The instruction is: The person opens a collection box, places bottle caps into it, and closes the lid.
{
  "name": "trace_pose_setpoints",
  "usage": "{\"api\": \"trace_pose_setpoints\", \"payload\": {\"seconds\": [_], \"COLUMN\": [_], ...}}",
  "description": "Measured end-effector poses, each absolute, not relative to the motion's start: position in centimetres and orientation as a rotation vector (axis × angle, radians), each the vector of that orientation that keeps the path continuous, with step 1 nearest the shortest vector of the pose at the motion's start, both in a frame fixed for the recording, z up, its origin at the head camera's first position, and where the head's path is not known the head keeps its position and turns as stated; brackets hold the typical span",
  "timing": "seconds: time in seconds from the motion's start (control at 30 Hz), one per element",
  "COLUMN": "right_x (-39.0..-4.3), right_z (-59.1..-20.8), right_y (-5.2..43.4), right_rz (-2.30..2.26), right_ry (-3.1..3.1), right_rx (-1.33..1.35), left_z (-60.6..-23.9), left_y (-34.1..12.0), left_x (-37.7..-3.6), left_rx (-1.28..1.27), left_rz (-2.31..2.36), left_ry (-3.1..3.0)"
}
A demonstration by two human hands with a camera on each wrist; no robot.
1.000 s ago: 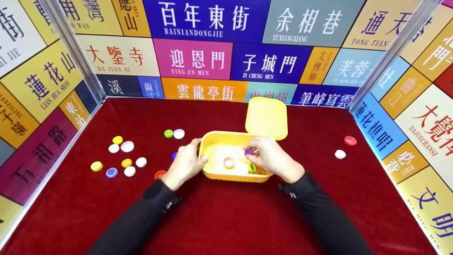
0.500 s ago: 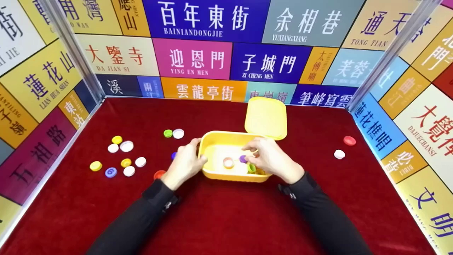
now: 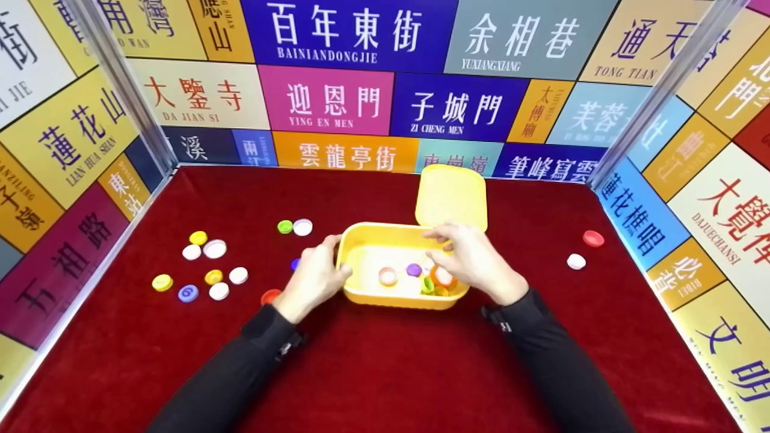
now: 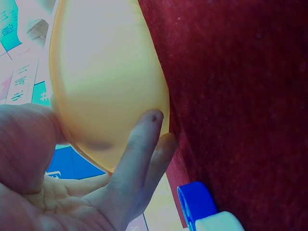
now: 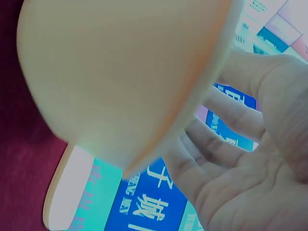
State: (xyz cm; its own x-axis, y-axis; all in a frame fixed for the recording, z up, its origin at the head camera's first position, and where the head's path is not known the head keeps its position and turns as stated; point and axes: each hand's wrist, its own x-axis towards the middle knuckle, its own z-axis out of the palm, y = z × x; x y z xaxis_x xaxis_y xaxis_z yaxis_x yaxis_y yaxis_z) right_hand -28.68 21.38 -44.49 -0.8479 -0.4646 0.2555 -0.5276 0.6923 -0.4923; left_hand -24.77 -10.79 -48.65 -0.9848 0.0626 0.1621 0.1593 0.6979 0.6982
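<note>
A yellow plastic box (image 3: 406,304) stands on the red cloth, its mouth facing up. My left hand (image 3: 316,273) grips its left wall; in the left wrist view the fingers (image 4: 139,139) press against the outside, with the thumb at the rim. Over the right rim hovers my right hand (image 3: 475,258), holding nothing; the right wrist view shows its loosely bent fingers (image 5: 216,139) spread beside the wall. Inside lie a purple bottle cap (image 3: 413,270), an orange-rimmed cap (image 3: 388,276), a green cap (image 3: 428,285) and an orange cap (image 3: 443,276), among others.
The yellow lid (image 3: 451,195) lies behind the box. Several caps, including a blue one (image 3: 187,293), are scattered on the left. Near my left wrist are a red cap (image 3: 271,296) and a blue cap (image 4: 197,202). Right: a red cap (image 3: 593,239) and a white one (image 3: 576,261).
My right hand let go of the purple cap, which now lies on the box floor. The hand then rose slightly to the right. My left hand stayed on the box.
</note>
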Motion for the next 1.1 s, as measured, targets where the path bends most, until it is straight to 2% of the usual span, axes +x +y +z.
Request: {"api": "trace_pose_setpoints", "payload": {"seconds": [0.43,0.9,1.1], "right_x": [-31.5,-35.2,-35.7], "right_z": [-43.9,-45.9,-46.8], "right_y": [27.4,37.2,41.2], "right_rz": [0.868,0.757,0.705], "right_ry": [-2.681,-2.807,-2.923], "right_rx": [0.548,0.259,0.046], "left_z": [-48.5,-48.5,-48.6], "left_y": [-10.8,-10.8,-10.7], "left_x": [-24.7,-24.8,-24.8], "left_rx": [-0.191,-0.160,-0.168], "left_rz": [-1.153,-1.164,-1.166], "left_ry": [-2.778,-2.791,-2.785]}}
